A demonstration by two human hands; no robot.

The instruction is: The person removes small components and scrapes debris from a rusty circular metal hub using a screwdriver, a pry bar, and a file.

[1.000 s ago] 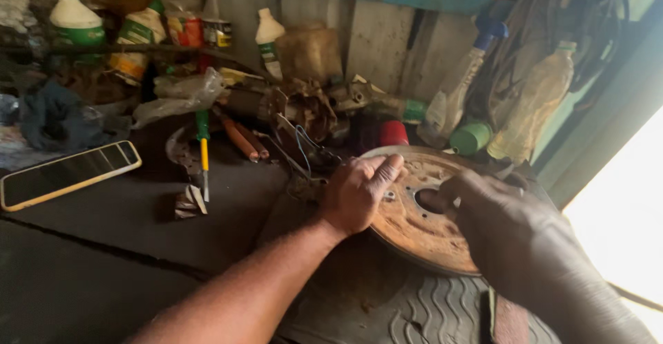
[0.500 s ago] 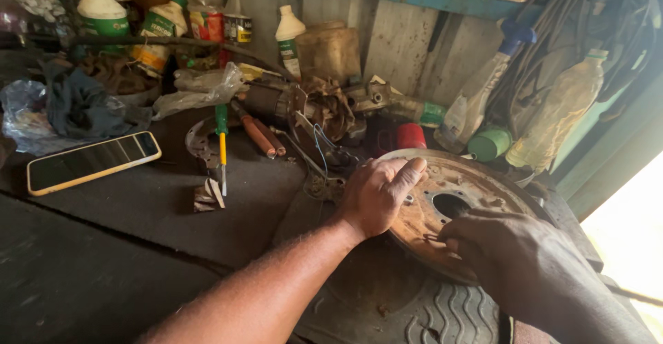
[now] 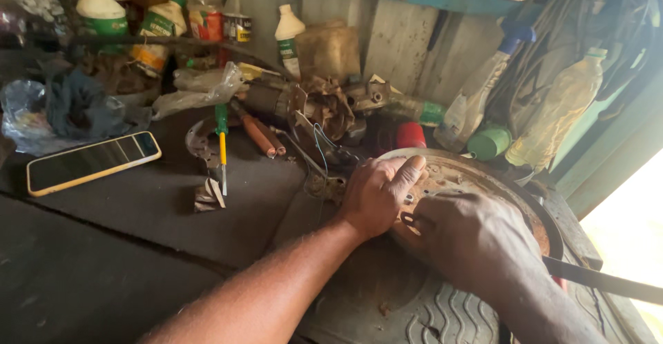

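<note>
A round, rust-brown metal disc [image 3: 476, 178] with a raised rim lies on a dark rubber mat with wavy tread [image 3: 442, 316], at the right end of the dark, grimy bench top [image 3: 138, 247]. The left hand [image 3: 376, 195] lies flat over the disc's near-left rim, fingers stretched out and together, pressing rather than clasping. The right hand [image 3: 469, 237] covers the disc's middle, knuckles up and fingers curled down onto the pitted face; whether they pinch anything cannot be told.

Behind the disc the room is tight: a red cap [image 3: 411, 135], a green cap [image 3: 489, 142], a cloudy plastic bottle [image 3: 556, 112] and a tangle of thin wires [image 3: 321, 150] crowd its far edge. A black strap [image 3: 601, 282] runs off to the right. Left of the hands the bench is freer, with a yellow-edged phone [image 3: 93, 162] lying flat and a green-and-yellow-handled screwdriver [image 3: 222, 144] well apart from the disc.
</note>
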